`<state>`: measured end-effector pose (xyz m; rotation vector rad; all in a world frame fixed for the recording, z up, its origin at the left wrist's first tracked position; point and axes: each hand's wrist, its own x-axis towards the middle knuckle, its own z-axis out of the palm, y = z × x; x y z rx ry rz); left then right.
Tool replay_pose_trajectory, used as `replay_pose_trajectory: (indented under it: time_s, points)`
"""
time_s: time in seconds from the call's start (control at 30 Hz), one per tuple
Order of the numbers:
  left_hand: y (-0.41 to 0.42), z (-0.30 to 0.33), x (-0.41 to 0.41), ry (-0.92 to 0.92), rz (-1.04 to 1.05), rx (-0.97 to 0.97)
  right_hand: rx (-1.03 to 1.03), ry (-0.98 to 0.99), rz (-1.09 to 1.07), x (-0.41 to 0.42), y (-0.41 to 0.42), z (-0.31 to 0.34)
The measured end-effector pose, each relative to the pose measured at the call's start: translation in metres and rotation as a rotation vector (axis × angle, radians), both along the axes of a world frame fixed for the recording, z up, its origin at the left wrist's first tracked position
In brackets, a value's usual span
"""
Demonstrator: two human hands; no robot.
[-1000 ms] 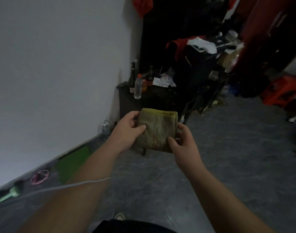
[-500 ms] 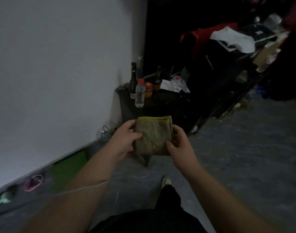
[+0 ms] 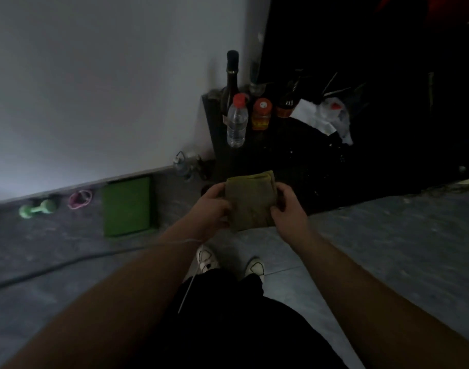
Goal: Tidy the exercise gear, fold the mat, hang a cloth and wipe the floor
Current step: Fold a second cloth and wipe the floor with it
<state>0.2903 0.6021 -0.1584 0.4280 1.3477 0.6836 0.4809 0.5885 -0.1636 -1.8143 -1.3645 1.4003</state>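
Observation:
I hold a folded olive-brown cloth (image 3: pixel 250 201) in front of me with both hands. My left hand (image 3: pixel 214 207) grips its left edge and my right hand (image 3: pixel 288 206) grips its right edge. Against the wall on the floor lies a folded green mat (image 3: pixel 126 206). Left of it sit a pink resistance band (image 3: pixel 80 198) and a green dumbbell (image 3: pixel 38 208). The grey floor (image 3: pixel 387 249) stretches to my right.
A low dark table (image 3: pixel 276 145) stands in the corner ahead, carrying a clear water bottle (image 3: pixel 237 121), a dark glass bottle (image 3: pixel 231 78), a red-capped jar (image 3: pixel 261 113) and white wrappers. A dark cable (image 3: pixel 54 267) runs across the floor on the left. My white shoes (image 3: pixel 206 258) show below.
The view has tilted downward and closer to the corner table. The mat, band and dumbbell are now plainly visible. Both hands keep the same hold on the cloth.

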Motion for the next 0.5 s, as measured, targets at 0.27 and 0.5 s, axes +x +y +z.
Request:
replay_pose_trajectory:
  time_s: [0.27, 0.5]
  points:
    - [0.03, -0.086, 0.02, 0.079, 0.074, -0.147, -0.117, -0.118, 0.065, 0.006, 0.048, -0.093]
    - [0.035, -0.126, 0.019, 0.395, -0.097, -0.082, -0.197, -0.218, 0.161, 0.006, 0.06, -0.137]
